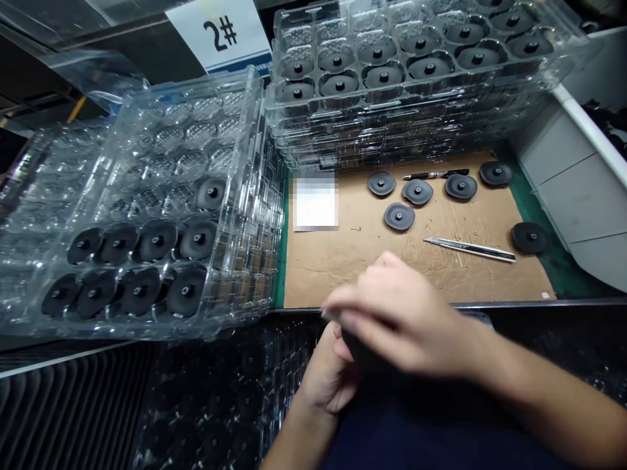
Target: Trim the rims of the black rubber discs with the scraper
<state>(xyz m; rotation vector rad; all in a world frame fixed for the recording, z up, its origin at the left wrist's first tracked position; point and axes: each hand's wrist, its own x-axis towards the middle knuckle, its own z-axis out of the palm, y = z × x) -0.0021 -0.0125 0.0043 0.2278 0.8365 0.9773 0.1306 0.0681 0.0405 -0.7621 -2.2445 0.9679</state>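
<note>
The **right hand** point(396, 313) and **left hand** point(328, 378) meet just in front of the near edge of the **cardboard sheet** point(353, 267), with a **dark object** point(356, 346) between them. The object is mostly hidden and slightly blurred, so only a dark, smooth edge shows. The right hand's **fingers** point(362, 294) are pressed together and curve down over it, seemingly gripping it. The left hand's **fingers** point(337, 339) curl upward beneath the right hand, but whether they grip the object I cannot tell.

Six **black discs** point(417, 191) lie on or just past the far part of the sheet. Each is matte and round, with a thin, slightly wavy flange and a raised central nub. One point(530, 237) sits past the sheet's right edge on a **green mat** point(563, 271). Also on the sheet are a **utility knife** point(470, 249), a **pen** point(435, 174) and a **pixelated white paper** point(316, 201).

Left of the sheet, a **clear plastic tray** point(147, 156) lies tilted on a stack, with similar discs seated in its nearer cells. Beyond the sheet, a **stack of clear trays** point(416, 111) holds more discs, and a **"2#" sign** point(220, 32) stands behind it.
</note>
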